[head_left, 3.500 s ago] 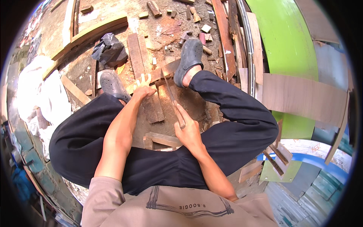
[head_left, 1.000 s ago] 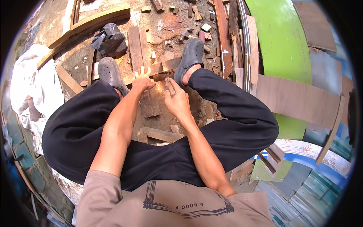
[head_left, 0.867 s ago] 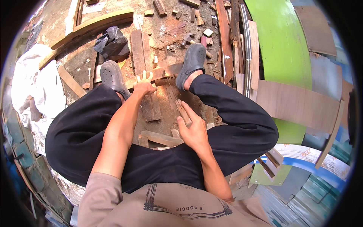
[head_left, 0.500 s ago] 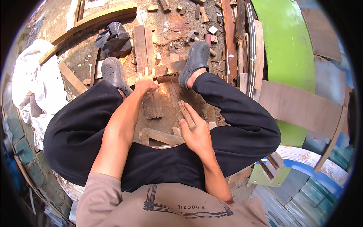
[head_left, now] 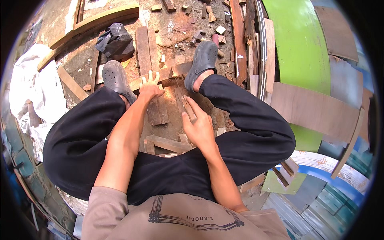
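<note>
My left hand (head_left: 150, 86) bears down on a wooden plank (head_left: 164, 74), its fingers spread over the top and the thumb at the near edge. The plank lies crosswise between my two grey clogs, the left clog (head_left: 117, 79) by one end and the right clog (head_left: 203, 60) by the other. In my right hand (head_left: 200, 129) is the wooden handle of a handsaw (head_left: 192, 115), fingers wrapped round it. The saw's thin blade runs away from me to the plank, right of my left hand. How deep it sits in the wood is hard to make out.
Boards (head_left: 145, 50) lie under and beyond the plank, with more offcuts (head_left: 170, 143) close to me. A hammer (head_left: 197, 37) rests past my right clog. Black plastic bag (head_left: 116, 41) and white cloth (head_left: 38, 86) are left; long timbers (head_left: 239, 44) and a green panel (head_left: 302, 44) stand right.
My right hand has pushed the handsaw forward, toward the plank. My left hand keeps its place on the wood. The whole view has shifted slightly.
</note>
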Motion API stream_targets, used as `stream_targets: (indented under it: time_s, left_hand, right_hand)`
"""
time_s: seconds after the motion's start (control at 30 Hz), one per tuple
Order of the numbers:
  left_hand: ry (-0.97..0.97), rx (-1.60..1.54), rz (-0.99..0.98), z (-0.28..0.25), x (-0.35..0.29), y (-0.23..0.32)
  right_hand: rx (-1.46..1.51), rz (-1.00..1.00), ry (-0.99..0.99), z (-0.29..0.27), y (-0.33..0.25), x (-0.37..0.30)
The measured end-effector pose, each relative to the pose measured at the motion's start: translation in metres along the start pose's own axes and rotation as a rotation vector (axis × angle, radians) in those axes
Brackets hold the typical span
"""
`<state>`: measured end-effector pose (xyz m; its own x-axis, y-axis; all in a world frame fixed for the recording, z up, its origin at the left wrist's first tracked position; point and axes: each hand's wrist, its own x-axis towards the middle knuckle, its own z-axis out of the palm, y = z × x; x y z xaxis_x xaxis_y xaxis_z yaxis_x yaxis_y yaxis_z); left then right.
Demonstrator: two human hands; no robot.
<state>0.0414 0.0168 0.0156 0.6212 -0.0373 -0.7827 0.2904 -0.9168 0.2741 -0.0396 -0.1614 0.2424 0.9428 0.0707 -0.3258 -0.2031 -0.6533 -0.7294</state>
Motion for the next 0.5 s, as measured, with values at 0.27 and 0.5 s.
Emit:
stream_targets:
  time_s: [0.27, 0.5]
  left_hand:
    - [0.021, -0.017, -0.007, 0.007, 0.004, -0.01]
    - [0.121, -0.07, 0.049, 0.017, 0.002, -0.005]
  right_hand:
    - [0.047, -0.033, -0.045, -0.023, 0.0, -0.041]
    - [0.012, 0.149, -0.048, 0.022, 0.014, 0.032]
